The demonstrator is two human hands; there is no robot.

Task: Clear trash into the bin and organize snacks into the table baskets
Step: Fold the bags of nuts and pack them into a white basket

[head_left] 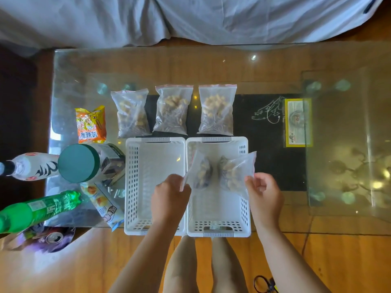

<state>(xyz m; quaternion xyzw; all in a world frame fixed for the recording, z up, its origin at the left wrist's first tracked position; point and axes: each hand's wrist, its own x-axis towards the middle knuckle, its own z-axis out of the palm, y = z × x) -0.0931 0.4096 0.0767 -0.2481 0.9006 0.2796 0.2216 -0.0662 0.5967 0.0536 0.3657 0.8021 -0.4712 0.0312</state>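
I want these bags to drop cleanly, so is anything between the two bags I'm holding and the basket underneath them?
Nothing visible: the left hand and right hand hold two bags over the right basket, whose visible floor is bare.

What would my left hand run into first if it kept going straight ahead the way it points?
Probably the zip bag your left hand already pinches, over the right basket; beyond it, the middle bag on the table. Depth is unclear.

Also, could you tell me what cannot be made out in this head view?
- Bin: none identifiable; dark bag with a can at lower left is blurred.
- Green bottle and white bottle: cut by left edge.
- Bags held by left hand and right hand: contents blurred.
- Canister: label hidden by its lid.
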